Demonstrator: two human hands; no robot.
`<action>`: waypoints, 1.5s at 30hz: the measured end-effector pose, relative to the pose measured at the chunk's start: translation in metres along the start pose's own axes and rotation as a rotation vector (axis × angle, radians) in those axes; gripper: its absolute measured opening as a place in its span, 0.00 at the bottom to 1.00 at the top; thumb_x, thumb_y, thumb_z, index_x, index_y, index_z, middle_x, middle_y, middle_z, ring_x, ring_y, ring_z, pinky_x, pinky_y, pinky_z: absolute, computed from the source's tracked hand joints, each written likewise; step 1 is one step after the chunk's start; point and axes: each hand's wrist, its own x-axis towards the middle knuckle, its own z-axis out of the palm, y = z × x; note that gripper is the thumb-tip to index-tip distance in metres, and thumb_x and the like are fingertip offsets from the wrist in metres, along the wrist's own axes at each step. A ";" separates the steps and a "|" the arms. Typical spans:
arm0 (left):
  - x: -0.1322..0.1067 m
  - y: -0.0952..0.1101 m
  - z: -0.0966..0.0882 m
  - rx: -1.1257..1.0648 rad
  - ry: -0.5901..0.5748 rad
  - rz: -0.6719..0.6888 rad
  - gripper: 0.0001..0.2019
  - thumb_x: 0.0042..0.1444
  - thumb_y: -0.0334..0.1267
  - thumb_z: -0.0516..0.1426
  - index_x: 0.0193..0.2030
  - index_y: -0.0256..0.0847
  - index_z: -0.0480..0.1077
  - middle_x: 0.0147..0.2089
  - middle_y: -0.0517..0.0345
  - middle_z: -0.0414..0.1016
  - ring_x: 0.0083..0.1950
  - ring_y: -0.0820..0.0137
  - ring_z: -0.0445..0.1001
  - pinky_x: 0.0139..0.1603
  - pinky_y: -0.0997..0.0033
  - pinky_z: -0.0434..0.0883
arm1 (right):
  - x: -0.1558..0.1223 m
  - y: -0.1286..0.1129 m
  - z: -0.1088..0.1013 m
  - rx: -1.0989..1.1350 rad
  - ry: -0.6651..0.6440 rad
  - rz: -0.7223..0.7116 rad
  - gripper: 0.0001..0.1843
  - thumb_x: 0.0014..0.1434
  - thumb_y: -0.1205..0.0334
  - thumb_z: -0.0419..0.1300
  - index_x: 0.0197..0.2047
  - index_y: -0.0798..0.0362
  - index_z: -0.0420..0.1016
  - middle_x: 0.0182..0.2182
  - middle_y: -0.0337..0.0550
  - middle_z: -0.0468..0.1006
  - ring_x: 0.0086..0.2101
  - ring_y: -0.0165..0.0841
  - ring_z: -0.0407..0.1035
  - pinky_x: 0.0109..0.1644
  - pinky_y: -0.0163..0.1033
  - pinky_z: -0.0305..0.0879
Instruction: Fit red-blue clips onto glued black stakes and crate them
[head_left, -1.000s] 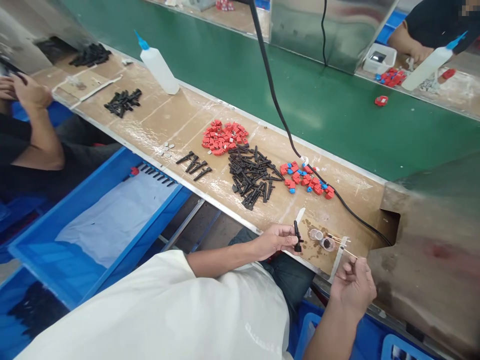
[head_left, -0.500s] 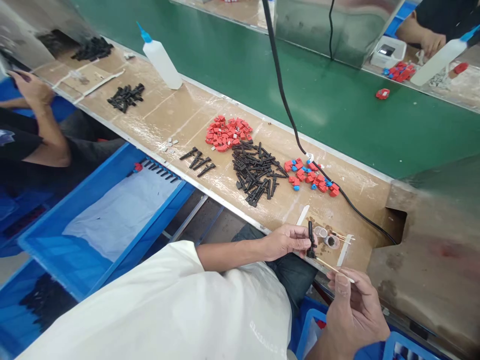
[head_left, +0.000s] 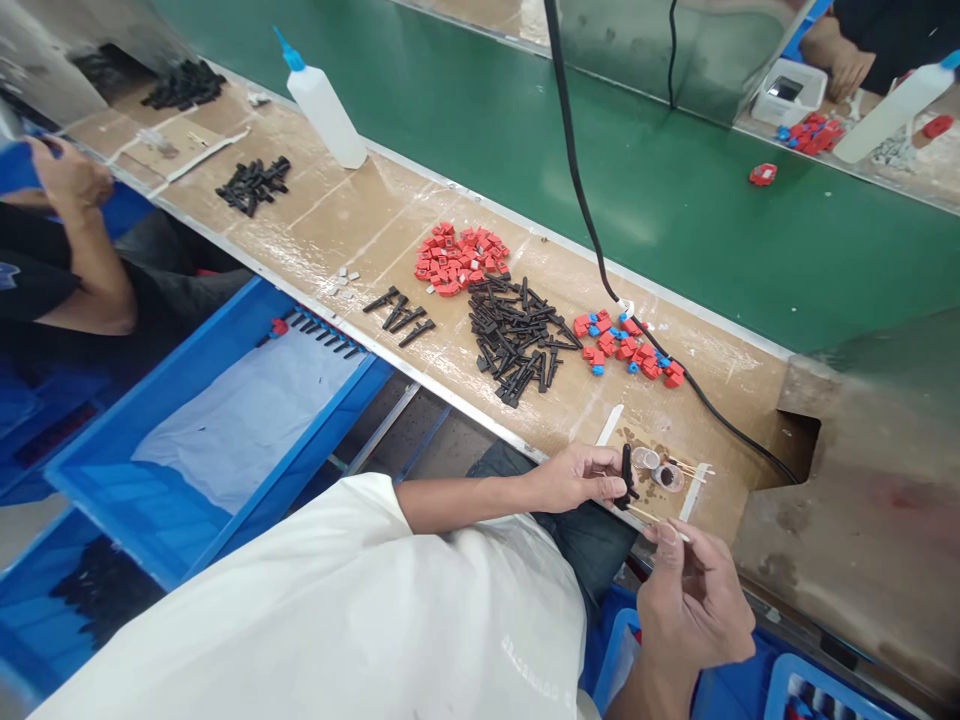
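Pinched in the fingers of my left hand [head_left: 581, 478] is a black plastic part [head_left: 627, 474], held roughly upright over the bench's front edge. My right hand [head_left: 697, 590] grips a thin wooden stick [head_left: 646, 515] between thumb and fingers. The stick's far tip meets or nearly meets the lower end of the black part; contact is too small to make out. Just beyond my left hand stand two small cups, one clear [head_left: 645, 458] and one with dark contents [head_left: 667, 477]. More thin sticks [head_left: 694, 468] lie beside them.
Black parts [head_left: 517, 330], red pieces [head_left: 461, 258] and red-and-blue pieces [head_left: 628, 345] lie heaped along the bench. A black cable [head_left: 574, 170] hangs across it. A white bottle [head_left: 326, 115] stands farther left. Blue bins [head_left: 217, 540] sit below; a co-worker's arm [head_left: 97, 250] is at left.
My right hand has moved up and left, bringing the stick closer under the black part. The black part has turned slightly in my left hand. The view has shifted a little.
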 end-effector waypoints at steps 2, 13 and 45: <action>-0.001 0.000 0.000 0.056 0.019 0.032 0.29 0.44 0.62 0.68 0.34 0.34 0.73 0.33 0.58 0.69 0.33 0.73 0.69 0.35 0.72 0.69 | 0.002 -0.003 0.001 -0.091 -0.026 -0.124 0.11 0.58 0.75 0.66 0.42 0.53 0.77 0.31 0.40 0.81 0.29 0.31 0.75 0.30 0.33 0.69; -0.001 0.000 -0.001 -0.067 0.105 0.021 0.30 0.41 0.63 0.69 0.33 0.34 0.74 0.30 0.59 0.71 0.30 0.75 0.67 0.35 0.73 0.68 | -0.003 -0.001 -0.002 -0.092 -0.110 -0.313 0.12 0.60 0.77 0.64 0.45 0.53 0.76 0.33 0.42 0.82 0.32 0.32 0.78 0.35 0.35 0.76; 0.001 -0.001 -0.002 -0.150 0.096 -0.017 0.29 0.39 0.61 0.70 0.34 0.33 0.75 0.28 0.61 0.69 0.29 0.76 0.65 0.34 0.74 0.64 | -0.001 -0.003 -0.003 -0.133 -0.164 -0.343 0.12 0.59 0.77 0.64 0.43 0.52 0.76 0.31 0.40 0.81 0.30 0.30 0.77 0.33 0.32 0.73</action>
